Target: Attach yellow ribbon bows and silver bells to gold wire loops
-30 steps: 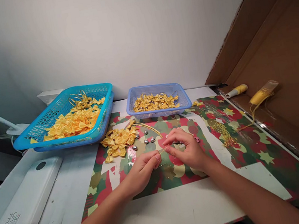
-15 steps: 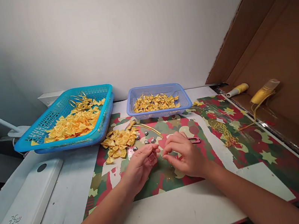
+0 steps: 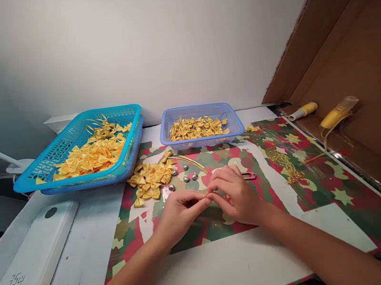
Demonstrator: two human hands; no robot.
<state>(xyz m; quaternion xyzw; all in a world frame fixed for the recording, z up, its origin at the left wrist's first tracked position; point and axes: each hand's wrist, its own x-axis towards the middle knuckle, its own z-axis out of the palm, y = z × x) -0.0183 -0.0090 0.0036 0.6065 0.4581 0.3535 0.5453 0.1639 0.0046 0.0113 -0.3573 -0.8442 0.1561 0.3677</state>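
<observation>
And there, your left hand (image 3: 180,211) and right hand (image 3: 237,197) met, pinched narrow near silver bells (image 3: 186,179); contents unclear.

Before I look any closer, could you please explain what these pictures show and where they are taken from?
There is no robot, only a person's bare left hand and right hand. Every picture comes from one camera worn on the head, looking forward and down.

Yellow bows lie on a patterned sheet, near silver bells, gold strands and a pink tool. Behind are a turquoise basket and a purple basket, both holding bows.

The hands meet at the fingertips; whatever they pinch is too small to make out.
</observation>
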